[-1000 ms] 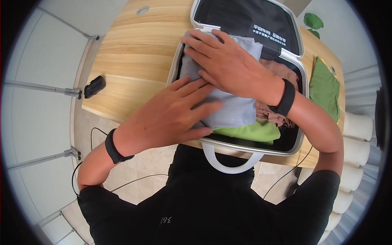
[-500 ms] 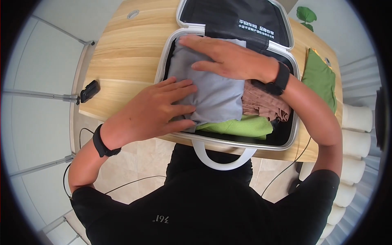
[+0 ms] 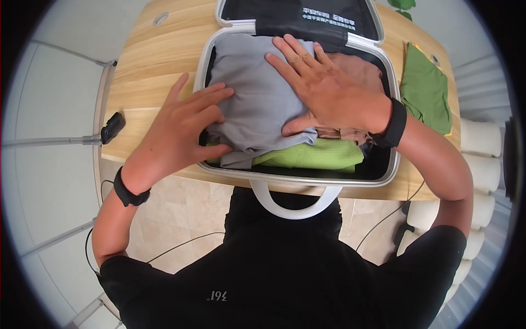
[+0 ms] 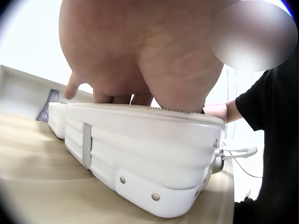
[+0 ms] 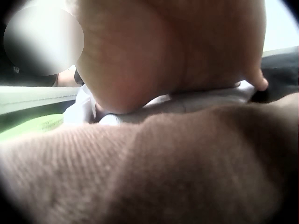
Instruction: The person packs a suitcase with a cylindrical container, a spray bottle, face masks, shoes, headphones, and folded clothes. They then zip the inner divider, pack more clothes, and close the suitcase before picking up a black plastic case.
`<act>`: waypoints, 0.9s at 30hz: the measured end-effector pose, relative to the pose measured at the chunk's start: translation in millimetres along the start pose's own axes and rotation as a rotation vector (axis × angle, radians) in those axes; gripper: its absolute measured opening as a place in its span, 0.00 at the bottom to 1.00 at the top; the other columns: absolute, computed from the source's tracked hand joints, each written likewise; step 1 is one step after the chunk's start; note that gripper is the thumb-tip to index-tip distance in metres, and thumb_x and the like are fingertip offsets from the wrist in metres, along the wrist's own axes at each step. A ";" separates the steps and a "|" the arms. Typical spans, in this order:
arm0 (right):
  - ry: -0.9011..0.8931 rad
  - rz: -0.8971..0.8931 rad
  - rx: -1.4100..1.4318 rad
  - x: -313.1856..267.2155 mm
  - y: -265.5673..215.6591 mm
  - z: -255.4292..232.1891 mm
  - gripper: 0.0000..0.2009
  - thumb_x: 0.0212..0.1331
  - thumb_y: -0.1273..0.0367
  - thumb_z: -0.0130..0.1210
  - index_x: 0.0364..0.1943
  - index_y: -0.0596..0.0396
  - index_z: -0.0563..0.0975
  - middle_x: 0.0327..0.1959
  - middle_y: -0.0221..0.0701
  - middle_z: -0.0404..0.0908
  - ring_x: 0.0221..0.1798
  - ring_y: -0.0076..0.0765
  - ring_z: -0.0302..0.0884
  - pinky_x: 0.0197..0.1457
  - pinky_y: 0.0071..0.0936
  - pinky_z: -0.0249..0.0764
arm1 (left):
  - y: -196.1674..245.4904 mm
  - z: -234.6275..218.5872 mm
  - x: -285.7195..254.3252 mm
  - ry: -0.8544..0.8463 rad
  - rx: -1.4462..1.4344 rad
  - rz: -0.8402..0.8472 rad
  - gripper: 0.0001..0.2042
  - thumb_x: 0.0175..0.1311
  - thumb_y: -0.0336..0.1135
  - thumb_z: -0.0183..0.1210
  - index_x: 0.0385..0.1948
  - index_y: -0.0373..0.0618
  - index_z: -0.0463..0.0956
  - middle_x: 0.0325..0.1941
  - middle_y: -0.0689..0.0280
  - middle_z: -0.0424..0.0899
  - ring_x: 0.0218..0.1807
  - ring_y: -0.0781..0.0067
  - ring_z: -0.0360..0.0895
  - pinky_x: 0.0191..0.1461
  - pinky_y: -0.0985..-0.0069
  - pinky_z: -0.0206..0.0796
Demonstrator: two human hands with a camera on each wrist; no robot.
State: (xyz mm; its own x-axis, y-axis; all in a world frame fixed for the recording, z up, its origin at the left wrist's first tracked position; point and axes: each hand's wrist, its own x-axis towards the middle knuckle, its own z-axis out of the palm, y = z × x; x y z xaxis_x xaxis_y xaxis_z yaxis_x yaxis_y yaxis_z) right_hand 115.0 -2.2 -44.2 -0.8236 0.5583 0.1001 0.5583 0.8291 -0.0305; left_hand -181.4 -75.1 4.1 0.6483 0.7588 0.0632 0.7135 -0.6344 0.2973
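A white hard-shell suitcase (image 3: 390, 181) lies with its lid up on the table, clothes inside. Across its left half is a folded grey garment (image 3: 252, 93). My right hand (image 3: 331, 90) rests spread on the garment's right side, thumb toward the front. At the left rim my left hand (image 3: 183, 123) has its fingers spread, their tips at the garment's left edge; in the left wrist view this hand reaches over the suitcase wall (image 4: 140, 144). A brown ribbed garment (image 3: 356, 71) lies partly under my right hand, and a lime-green one (image 3: 312, 157) runs along the front.
A dark green folded cloth (image 3: 424, 88) lies on the wooden table (image 3: 148, 71) to the right of the suitcase. At the table's left edge is a small black device (image 3: 113, 128). The suitcase's white handle (image 3: 296, 211) sticks out past the front edge.
My right hand has moved off the garment's left part toward its right side. The left hand has drawn back to the left rim. The grey garment now lies more spread out.
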 end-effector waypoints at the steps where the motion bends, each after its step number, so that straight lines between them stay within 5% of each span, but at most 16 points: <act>1: -0.001 -0.006 0.005 -0.5 0.9 -1.2 0.56 0.58 0.35 0.58 0.77 0.67 0.52 0.81 0.60 0.46 0.85 0.61 0.40 0.81 0.61 0.49 | 0.9 -2.8 -0.3 -0.002 -0.010 -0.013 0.20 0.44 0.36 0.79 0.30 0.43 0.74 0.66 0.61 0.81 0.74 0.59 0.70 0.83 0.43 0.42; 5: -0.019 0.067 0.054 1.0 -4.7 -19.5 0.56 0.59 0.33 0.54 0.76 0.69 0.52 0.80 0.62 0.49 0.84 0.63 0.43 0.81 0.62 0.49 | -6.8 -17.1 9.7 -0.085 0.108 0.062 0.23 0.43 0.38 0.79 0.39 0.43 0.76 0.71 0.59 0.75 0.75 0.57 0.68 0.83 0.43 0.42; 7: 0.002 0.093 0.052 -3.2 -9.7 -27.0 0.57 0.58 0.33 0.54 0.76 0.70 0.53 0.79 0.63 0.50 0.83 0.65 0.44 0.80 0.64 0.50 | 0.2 -16.3 26.4 0.053 0.224 0.070 0.34 0.47 0.43 0.77 0.57 0.41 0.74 0.77 0.56 0.66 0.76 0.52 0.65 0.83 0.48 0.44; 8: 0.024 0.122 0.049 -6.4 -12.5 -29.6 0.57 0.58 0.32 0.53 0.75 0.71 0.54 0.78 0.65 0.51 0.83 0.66 0.45 0.79 0.65 0.51 | -3.8 -14.5 32.6 0.057 0.223 0.071 0.34 0.47 0.43 0.77 0.57 0.41 0.74 0.77 0.56 0.66 0.76 0.52 0.65 0.83 0.48 0.44; 10: -0.032 0.136 -0.046 -9.9 -21.0 -27.3 0.57 0.58 0.32 0.52 0.76 0.70 0.54 0.79 0.64 0.50 0.83 0.64 0.47 0.79 0.63 0.52 | -10.0 -5.2 52.3 0.046 0.260 0.040 0.47 0.50 0.48 0.75 0.72 0.41 0.61 0.81 0.50 0.56 0.79 0.46 0.58 0.83 0.53 0.47; 16: -0.020 0.181 -0.069 -20.0 -19.5 -3.7 0.59 0.56 0.31 0.53 0.75 0.71 0.55 0.76 0.70 0.51 0.81 0.74 0.45 0.74 0.71 0.54 | 0.1 9.1 71.6 -0.099 0.375 0.041 0.52 0.52 0.59 0.72 0.76 0.40 0.56 0.78 0.34 0.54 0.81 0.33 0.50 0.81 0.53 0.51; 26: 0.008 0.120 0.007 -21.9 -12.7 -5.5 0.57 0.54 0.34 0.59 0.74 0.73 0.58 0.74 0.73 0.53 0.80 0.76 0.47 0.73 0.73 0.55 | 0.5 15.0 73.3 -0.230 0.344 0.039 0.57 0.49 0.59 0.74 0.77 0.37 0.53 0.79 0.35 0.52 0.81 0.33 0.50 0.81 0.53 0.50; 27: 0.023 0.104 -0.008 -22.2 -9.1 -5.0 0.56 0.55 0.35 0.59 0.74 0.70 0.58 0.75 0.70 0.55 0.79 0.72 0.53 0.73 0.67 0.59 | -0.3 16.0 72.6 -0.238 0.328 0.012 0.57 0.49 0.59 0.74 0.77 0.37 0.52 0.79 0.35 0.52 0.81 0.33 0.50 0.81 0.53 0.50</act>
State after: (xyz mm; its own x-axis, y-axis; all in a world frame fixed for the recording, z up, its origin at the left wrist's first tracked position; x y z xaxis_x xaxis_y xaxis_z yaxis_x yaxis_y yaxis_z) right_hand 128.7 -22.3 -41.2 -0.7587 0.6403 0.1199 0.6415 0.7664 -0.0338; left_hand -130.3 -22.2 -6.6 0.6729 0.7202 -0.1688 0.7276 -0.6856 -0.0242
